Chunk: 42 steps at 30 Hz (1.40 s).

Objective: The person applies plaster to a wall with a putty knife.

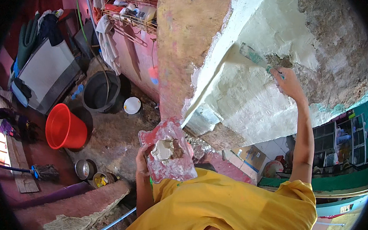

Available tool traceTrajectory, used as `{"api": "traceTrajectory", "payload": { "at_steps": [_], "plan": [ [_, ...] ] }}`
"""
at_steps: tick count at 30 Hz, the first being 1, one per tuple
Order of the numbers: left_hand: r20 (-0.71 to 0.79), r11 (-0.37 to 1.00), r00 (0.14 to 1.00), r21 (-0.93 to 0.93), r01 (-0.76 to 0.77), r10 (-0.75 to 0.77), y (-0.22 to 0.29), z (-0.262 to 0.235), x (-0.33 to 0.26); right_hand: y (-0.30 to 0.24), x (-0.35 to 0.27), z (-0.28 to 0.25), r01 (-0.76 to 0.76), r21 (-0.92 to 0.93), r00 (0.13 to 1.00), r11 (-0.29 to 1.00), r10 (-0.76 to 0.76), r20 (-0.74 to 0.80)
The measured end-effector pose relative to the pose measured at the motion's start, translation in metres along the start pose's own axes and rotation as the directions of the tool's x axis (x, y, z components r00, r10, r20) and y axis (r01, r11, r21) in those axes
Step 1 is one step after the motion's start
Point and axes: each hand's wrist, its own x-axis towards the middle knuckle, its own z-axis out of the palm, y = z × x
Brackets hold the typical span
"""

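Right hand raised, closed around the handle of a putty knife, blade flat against the white-plastered wall. Below the wall, left hand gripping the edge of a red board carrying a lump of plaster. Left of the wall, on the floor, a red bucket.

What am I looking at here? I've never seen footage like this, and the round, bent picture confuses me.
This is one picture from a wide fisheye camera worn on a person's head, looking down at their own arms, so straight edges curve near the rim. The person wears a yellow shirt. The right hand holds a putty knife against a rough wall partly coated in white plaster. The left hand holds a red board carrying a lump of white plaster. Down on the floor stand a red bucket, a dark tub and a small white bowl.
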Motion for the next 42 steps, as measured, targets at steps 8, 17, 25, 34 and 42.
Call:
{"api": "traceTrajectory", "payload": {
  "at_steps": [8,17,25,34,42],
  "plan": [
    [-0.014,1.0,1.0,-0.024,-0.004,0.004,0.005,-0.009,-0.001,0.003,0.016,0.001,0.193,-0.18,0.96,0.965,-0.223,-0.167],
    [-0.071,0.998,0.997,0.055,-0.004,0.008,0.002,-0.017,0.001,-0.01,-0.017,-0.011,0.081,-0.305,0.978,0.949,-0.135,-0.162],
    [-0.027,0.995,0.996,-0.056,0.085,-0.087,0.011,-0.012,0.009,-0.006,-0.004,0.022,0.223,-0.277,0.928,0.934,-0.291,-0.233],
    [-0.053,0.995,0.995,-0.063,0.078,-0.081,0.008,-0.005,0.006,0.003,-0.03,0.017,0.083,-0.315,0.932,0.945,-0.186,-0.312],
    [-0.121,0.999,0.991,0.012,0.05,-0.048,0.013,0.002,0.01,-0.008,-0.012,0.037,0.13,-0.223,0.929,0.966,-0.198,-0.313]
  ]
}}
